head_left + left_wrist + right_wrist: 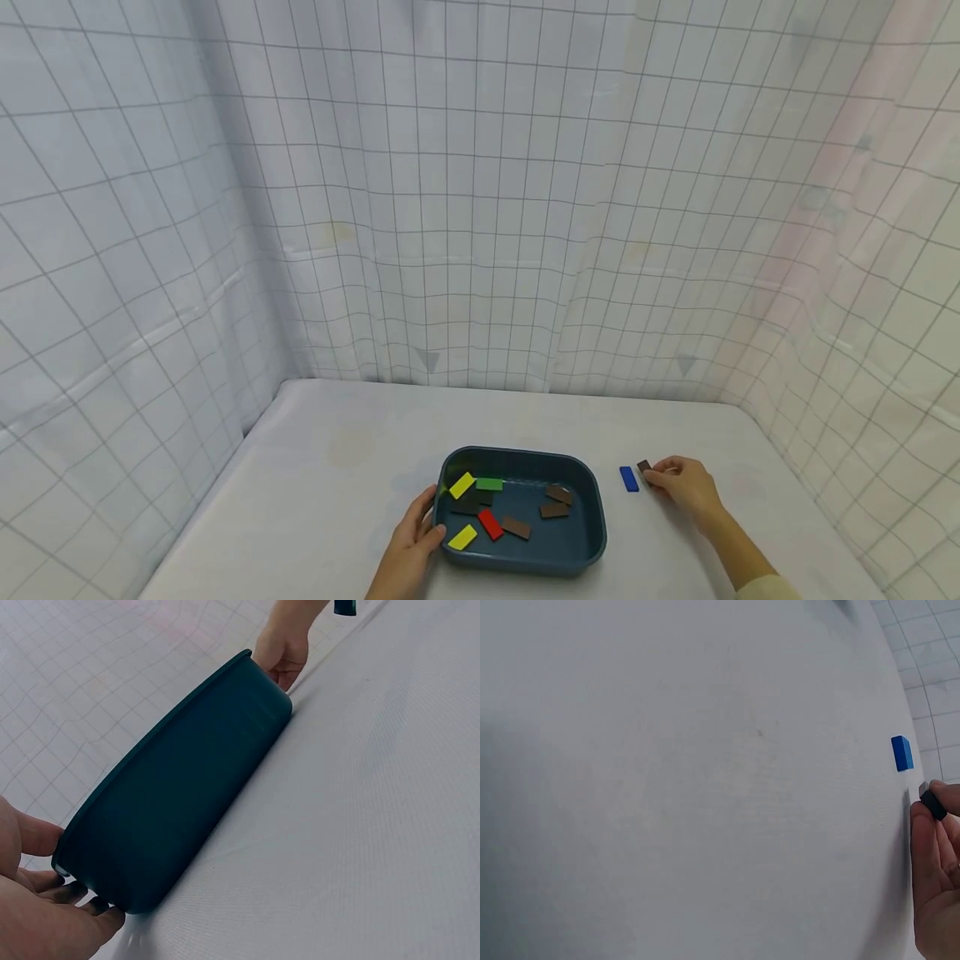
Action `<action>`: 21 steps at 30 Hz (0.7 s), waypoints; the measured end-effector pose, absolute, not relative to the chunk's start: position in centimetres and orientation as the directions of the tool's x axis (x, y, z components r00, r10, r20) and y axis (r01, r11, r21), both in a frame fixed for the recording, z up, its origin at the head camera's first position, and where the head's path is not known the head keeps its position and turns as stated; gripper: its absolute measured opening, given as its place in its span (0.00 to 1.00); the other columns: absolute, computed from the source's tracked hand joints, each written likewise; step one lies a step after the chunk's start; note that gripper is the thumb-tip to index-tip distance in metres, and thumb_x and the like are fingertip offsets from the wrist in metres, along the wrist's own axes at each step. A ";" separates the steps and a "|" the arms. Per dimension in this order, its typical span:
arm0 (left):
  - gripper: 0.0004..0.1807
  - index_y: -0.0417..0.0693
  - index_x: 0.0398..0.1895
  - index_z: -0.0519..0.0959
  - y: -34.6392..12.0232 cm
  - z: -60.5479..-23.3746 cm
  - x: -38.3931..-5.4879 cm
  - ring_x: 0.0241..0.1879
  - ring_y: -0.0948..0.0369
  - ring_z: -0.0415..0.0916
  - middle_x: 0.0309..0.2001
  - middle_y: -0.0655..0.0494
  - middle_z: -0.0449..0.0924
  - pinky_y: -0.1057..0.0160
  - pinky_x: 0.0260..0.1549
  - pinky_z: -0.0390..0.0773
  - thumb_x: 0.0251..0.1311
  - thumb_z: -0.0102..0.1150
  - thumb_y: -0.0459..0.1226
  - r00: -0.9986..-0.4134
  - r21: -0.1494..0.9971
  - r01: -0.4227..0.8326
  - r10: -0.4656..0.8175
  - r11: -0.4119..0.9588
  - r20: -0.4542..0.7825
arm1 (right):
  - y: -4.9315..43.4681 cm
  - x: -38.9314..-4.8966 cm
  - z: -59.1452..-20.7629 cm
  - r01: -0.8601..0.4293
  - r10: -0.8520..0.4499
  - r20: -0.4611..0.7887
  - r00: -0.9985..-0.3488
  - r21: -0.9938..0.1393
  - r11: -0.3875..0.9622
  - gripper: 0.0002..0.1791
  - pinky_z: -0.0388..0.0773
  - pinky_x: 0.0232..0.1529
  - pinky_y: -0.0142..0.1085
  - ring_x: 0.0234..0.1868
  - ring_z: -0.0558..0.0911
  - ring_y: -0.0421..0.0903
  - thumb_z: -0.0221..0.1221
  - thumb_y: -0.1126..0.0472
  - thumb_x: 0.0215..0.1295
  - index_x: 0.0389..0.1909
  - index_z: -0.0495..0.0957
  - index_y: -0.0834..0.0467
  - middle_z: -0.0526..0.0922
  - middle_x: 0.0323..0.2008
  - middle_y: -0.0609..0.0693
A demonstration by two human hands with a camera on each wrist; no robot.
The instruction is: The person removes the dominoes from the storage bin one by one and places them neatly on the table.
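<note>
My left hand (411, 537) grips the left end of a dark teal tray (525, 562), thumb over the rim and fingers along the outer wall. In the left wrist view the tray's wall (180, 780) hides its contents. Right of the tray, my right hand (688, 487) pinches a small dark brown block (644, 467) between thumb and fingertips, close above the white table. The same block (932, 804) looks nearly black in the right wrist view. A blue block (629, 479) lies on the table just left of that hand.
Inside the tray lie yellow blocks (462, 537), a green block (490, 484), a red block (491, 525), black blocks (465, 507) and several brown blocks (517, 527). White gridded curtains (480, 250) enclose the white table (322, 467) at the back and sides.
</note>
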State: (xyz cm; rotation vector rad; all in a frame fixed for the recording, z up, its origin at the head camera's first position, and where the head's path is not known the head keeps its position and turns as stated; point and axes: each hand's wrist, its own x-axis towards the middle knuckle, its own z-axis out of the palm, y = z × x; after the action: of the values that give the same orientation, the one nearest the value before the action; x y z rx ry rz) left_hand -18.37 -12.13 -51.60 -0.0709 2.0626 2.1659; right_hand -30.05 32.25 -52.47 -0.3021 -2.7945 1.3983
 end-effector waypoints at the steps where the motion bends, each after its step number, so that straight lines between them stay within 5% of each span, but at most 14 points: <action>1: 0.35 0.29 0.80 0.47 -12.1 -51.6 -18.4 0.76 0.32 0.45 0.79 0.27 0.41 0.36 0.69 0.59 0.75 0.46 0.26 -0.988 0.989 -0.141 0.074 -0.040 -0.137 | 32.3 -30.0 -52.6 0.170 0.176 -0.078 -0.981 -0.779 0.604 0.16 0.75 0.32 0.36 0.33 0.79 0.47 0.70 0.56 0.64 0.40 0.81 0.66 0.82 0.30 0.50; 10: 0.35 0.30 0.80 0.48 -12.0 -51.5 -18.3 0.76 0.32 0.45 0.79 0.27 0.43 0.37 0.69 0.60 0.75 0.47 0.25 -0.988 0.988 -0.146 0.059 -0.040 -0.144 | 31.8 -29.6 -52.7 0.099 0.143 0.021 -0.989 -0.623 0.776 0.12 0.73 0.29 0.40 0.31 0.78 0.49 0.68 0.56 0.62 0.31 0.82 0.62 0.80 0.26 0.49; 21: 0.34 0.29 0.80 0.47 -12.1 -51.5 -18.4 0.76 0.32 0.45 0.79 0.26 0.42 0.37 0.69 0.59 0.75 0.46 0.25 -0.989 0.990 -0.140 0.062 -0.035 -0.137 | 31.7 -29.0 -51.7 0.127 0.136 -0.026 -0.990 -0.572 0.810 0.13 0.73 0.27 0.40 0.29 0.77 0.50 0.66 0.54 0.64 0.30 0.81 0.62 0.80 0.26 0.49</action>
State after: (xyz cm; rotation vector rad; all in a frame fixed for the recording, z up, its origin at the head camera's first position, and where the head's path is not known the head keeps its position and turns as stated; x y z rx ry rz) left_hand -18.37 -12.09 -51.48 -0.0842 2.0793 2.1623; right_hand -29.03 31.72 -51.72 -0.2158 -2.9735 0.9376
